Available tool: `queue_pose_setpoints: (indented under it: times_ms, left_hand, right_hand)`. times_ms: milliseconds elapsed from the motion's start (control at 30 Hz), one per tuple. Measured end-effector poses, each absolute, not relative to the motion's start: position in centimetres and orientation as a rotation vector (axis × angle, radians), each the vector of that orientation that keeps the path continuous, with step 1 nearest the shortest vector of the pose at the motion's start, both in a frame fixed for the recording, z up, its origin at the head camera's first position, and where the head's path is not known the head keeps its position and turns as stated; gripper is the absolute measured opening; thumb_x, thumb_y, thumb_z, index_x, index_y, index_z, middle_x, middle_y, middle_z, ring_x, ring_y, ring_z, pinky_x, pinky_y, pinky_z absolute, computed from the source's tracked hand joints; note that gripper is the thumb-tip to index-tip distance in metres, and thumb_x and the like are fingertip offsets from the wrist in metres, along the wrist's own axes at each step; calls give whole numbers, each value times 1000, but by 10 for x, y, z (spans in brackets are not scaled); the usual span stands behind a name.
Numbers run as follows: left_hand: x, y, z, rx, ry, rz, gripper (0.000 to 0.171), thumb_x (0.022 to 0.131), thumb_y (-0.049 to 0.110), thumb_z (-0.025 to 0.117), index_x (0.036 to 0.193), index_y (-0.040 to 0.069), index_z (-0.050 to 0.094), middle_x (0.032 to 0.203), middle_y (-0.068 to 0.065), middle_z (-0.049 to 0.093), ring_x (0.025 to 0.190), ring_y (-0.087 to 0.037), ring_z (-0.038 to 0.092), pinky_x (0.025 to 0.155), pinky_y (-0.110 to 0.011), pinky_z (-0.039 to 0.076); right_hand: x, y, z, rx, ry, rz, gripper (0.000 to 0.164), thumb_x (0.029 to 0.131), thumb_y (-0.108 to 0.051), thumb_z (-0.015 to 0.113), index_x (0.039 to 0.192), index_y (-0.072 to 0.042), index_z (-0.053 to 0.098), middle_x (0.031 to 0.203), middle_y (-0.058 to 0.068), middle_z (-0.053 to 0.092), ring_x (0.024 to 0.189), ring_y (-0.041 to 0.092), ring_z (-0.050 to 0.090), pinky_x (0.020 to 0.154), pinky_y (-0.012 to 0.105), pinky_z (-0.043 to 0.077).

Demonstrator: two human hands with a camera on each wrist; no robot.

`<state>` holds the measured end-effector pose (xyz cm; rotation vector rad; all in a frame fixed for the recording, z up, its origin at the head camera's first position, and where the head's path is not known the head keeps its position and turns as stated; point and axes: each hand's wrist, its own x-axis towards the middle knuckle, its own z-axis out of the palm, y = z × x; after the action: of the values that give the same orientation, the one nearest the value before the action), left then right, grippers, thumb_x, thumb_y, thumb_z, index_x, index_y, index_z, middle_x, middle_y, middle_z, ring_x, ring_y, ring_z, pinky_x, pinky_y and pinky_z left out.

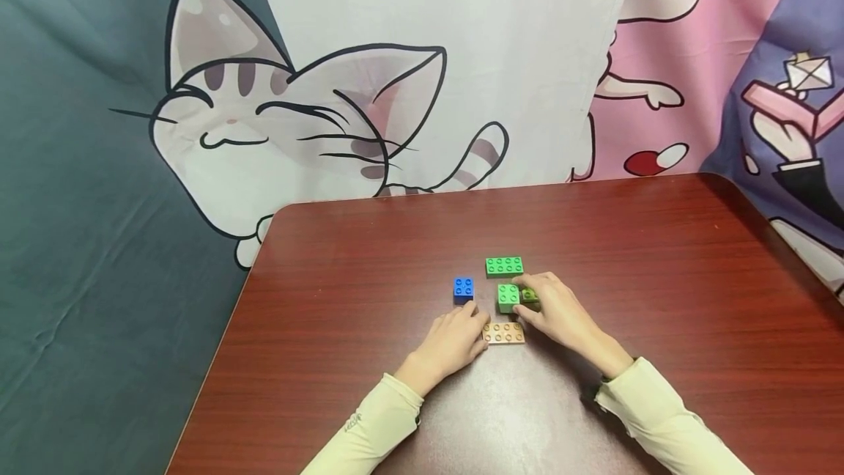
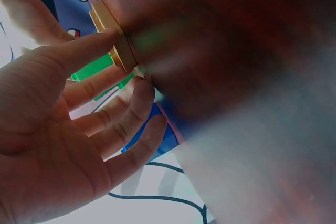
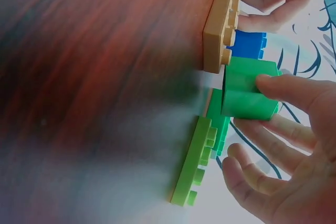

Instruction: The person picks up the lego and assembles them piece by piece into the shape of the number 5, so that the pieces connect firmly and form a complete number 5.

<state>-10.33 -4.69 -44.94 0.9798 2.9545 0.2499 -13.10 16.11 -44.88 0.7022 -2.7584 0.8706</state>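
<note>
My right hand (image 1: 559, 314) pinches a square green building block (image 1: 508, 297) between thumb and fingers. The right wrist view has this block (image 3: 251, 88) raised off the tabletop. At the left end of a flat tan building block (image 1: 504, 333), my left hand (image 1: 451, 343) holds on with thumb and index finger; the left wrist view has the thumb across the tan block (image 2: 125, 51). Just beyond the left fingertips stands a square blue block (image 1: 464, 289). A flat lime-green block (image 1: 530, 295) lies partly hidden under my right hand.
A longer green block (image 1: 504, 267) lies behind the others on the reddish-brown table (image 1: 356, 284). Past the table's far edge hangs a printed cloth (image 1: 527, 57) with cartoon figures.
</note>
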Motion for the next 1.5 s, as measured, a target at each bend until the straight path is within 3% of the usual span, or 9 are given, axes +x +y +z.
queue_pose_setpoints:
  times_ms: [167, 400, 633, 833, 1133, 1500]
  left_hand:
    - [-105, -47, -450, 984, 2966, 237, 26, 84, 30, 68, 103, 14, 61, 93, -1, 52, 76, -17, 58, 57, -30, 48]
    - [-108, -50, -448, 963, 2945, 277, 32, 83, 33, 68, 107, 13, 61, 91, 0, 52, 75, -14, 56, 58, -29, 47]
    - [-110, -54, -439, 874, 2925, 529, 37, 86, 32, 66, 117, 12, 61, 96, 2, 58, 82, -12, 57, 67, -29, 49]
    - [-122, -44, -433, 989, 2849, 691, 41, 87, 28, 66, 124, 13, 56, 111, 0, 60, 98, -11, 56, 82, -27, 46]
    - [-128, -42, -437, 1038, 2785, 765, 35, 86, 33, 66, 115, 14, 60, 100, 5, 63, 90, -7, 57, 76, -18, 44]
    - [-129, -40, -437, 1070, 2773, 709, 35, 83, 40, 68, 109, 17, 62, 98, 5, 63, 89, -6, 56, 76, -20, 44]
  right_hand:
    - [-126, 163, -447, 720, -2731, 881, 42, 75, -9, 75, 113, 0, 58, 103, 10, 64, 90, 27, 55, 75, 45, 45]
    - [-119, 165, -448, 727, -2698, 943, 33, 72, -9, 78, 99, -5, 59, 92, 6, 63, 84, 25, 56, 72, 43, 44]
    - [-115, 169, -451, 743, -2632, 1037, 36, 72, -9, 79, 103, -4, 60, 96, 6, 65, 81, 24, 64, 74, 42, 49]
    - [-112, 174, -452, 752, -2590, 1054, 39, 71, -8, 79, 105, -1, 61, 100, 8, 63, 80, 24, 64, 69, 42, 50]
    - [-115, 175, -455, 834, -2581, 1007, 40, 68, -9, 81, 102, -3, 62, 94, 5, 65, 77, 21, 64, 68, 40, 49]
    - [-112, 176, -450, 857, -2639, 976, 37, 68, -14, 81, 99, -7, 63, 87, -1, 66, 79, 18, 61, 69, 38, 47]
